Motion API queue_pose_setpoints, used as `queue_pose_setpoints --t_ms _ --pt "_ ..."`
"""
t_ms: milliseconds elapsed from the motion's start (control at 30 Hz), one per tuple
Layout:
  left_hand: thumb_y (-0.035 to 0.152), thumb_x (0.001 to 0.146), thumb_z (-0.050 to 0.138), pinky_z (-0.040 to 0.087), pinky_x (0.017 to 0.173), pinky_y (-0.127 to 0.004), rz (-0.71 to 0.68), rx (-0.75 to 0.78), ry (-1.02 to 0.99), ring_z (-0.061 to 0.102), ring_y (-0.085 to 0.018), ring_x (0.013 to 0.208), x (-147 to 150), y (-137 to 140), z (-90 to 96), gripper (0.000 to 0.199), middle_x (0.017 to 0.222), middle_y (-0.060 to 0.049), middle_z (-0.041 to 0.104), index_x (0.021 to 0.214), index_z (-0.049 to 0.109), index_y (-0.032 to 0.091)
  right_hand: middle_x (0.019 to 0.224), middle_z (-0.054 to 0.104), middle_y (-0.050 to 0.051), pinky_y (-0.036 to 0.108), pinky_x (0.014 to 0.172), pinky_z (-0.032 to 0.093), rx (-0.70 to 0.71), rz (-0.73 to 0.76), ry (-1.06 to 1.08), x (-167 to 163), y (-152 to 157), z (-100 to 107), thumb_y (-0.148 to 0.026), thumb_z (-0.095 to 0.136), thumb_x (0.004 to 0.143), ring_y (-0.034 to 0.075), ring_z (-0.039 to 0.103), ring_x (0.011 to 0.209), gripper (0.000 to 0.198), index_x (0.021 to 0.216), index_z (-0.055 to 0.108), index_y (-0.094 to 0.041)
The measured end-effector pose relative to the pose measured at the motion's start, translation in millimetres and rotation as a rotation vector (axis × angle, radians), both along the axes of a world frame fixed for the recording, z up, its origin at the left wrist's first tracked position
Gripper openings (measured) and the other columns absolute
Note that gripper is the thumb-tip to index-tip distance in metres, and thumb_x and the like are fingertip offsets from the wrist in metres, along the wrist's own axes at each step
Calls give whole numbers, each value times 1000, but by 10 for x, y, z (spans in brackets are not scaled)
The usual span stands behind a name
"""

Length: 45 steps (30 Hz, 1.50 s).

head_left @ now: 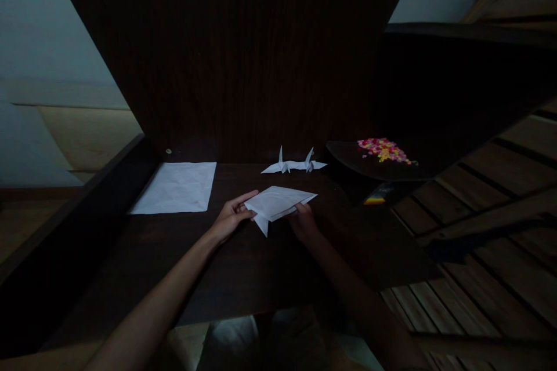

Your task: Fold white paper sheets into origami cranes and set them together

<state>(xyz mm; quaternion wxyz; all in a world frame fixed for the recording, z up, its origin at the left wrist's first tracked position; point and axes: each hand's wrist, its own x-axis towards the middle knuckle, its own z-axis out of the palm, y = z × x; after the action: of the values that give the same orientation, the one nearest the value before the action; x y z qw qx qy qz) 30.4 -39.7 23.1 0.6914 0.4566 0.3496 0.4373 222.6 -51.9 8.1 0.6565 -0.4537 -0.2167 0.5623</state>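
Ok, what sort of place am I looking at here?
Likely a room in a home, perhaps a bedroom, though it is dim. The signs are a dark desk with a tall back panel, pale wall beyond it, and slatted wood on the right that could be a bed base.

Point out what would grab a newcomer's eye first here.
Probably the folded white paper in the middle, held between the left hand and the right hand, bright against the dark desk. Next, the scatter of small pink, red and yellow pieces on the rounded shelf at the right. Then the two crane-like paper figures standing just beyond the hands.
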Motion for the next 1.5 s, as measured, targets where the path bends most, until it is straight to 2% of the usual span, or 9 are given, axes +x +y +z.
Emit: queue_pose_setpoints --t_ms 233,333,467,567,733,933,1167,1333,1500 --pt "23 65 73 43 64 -27 52 61 22 56 -13 64 -14 19 -19 48 94 -8 71 112 66 15 76 68 1 27 58 52 14 -9 20 19 25 -40 -19 61 61 18 63 69 15 75 61 -20" --pt "29 69 71 44 76 -31 86 81 80 62 -21 83 -15 27 -17 42 102 -8 70 109 69 17 75 68 0 27 57 53 22 1 52 17 11 -1 -20 63 62 18 63 67 15 76 60 -21" --pt "35 70 70 42 89 -34 154 116 155 59 -27 102 -17 56 -40 33 102 -6 71 98 73 17 66 66 2 28 47 51 32 155 79 30 -37 107 -37 62 70 17 61 52 20 77 59 -18" --pt "38 69 70 43 86 -33 183 124 183 62 -26 95 -21 77 -68 29 90 -5 73 89 74 17 66 67 3 30 47 51 107 227 87 55 -76 177 -51 56 74 18 62 48 33 82 57 -19" --pt "44 71 68 46 69 -29 187 90 230 63 -21 72 -32 81 -96 31 75 -4 72 77 72 13 82 71 8 32 47 50 175 300 12 76 -81 169 -61 44 79 19 64 51 52 108 52 -18" --pt "42 69 71 47 66 -27 147 84 177 64 -19 70 -30 61 -84 33 77 -5 73 81 70 12 57 53 -8 16 29 27 183 68 -387 -9 -34 24 -40 67 70 5 40 33 39 100 54 -18" --pt "40 65 75 50 77 -32 97 113 115 67 -22 82 -13 13 -15 41 89 -9 73 92 69 10 77 61 -3 20 31 40 141 122 -404 -50 -38 35 -41 68 67 8 52 39 43 98 51 -18" --pt "42 65 75 51 76 -34 52 157 191 67 -24 81 -13 -5 -3 45 86 -9 73 96 69 9 73 62 -2 21 33 42 182 154 -405 -43 -53 67 -39 66 70 8 52 38 35 94 53 -17" --pt "41 68 73 51 73 -31 11 186 223 67 -22 76 -3 -43 57 39 79 -8 73 91 70 9 67 60 -6 20 32 42 254 83 -434 -51 -52 24 -33 69 68 8 51 37 34 94 51 -19"
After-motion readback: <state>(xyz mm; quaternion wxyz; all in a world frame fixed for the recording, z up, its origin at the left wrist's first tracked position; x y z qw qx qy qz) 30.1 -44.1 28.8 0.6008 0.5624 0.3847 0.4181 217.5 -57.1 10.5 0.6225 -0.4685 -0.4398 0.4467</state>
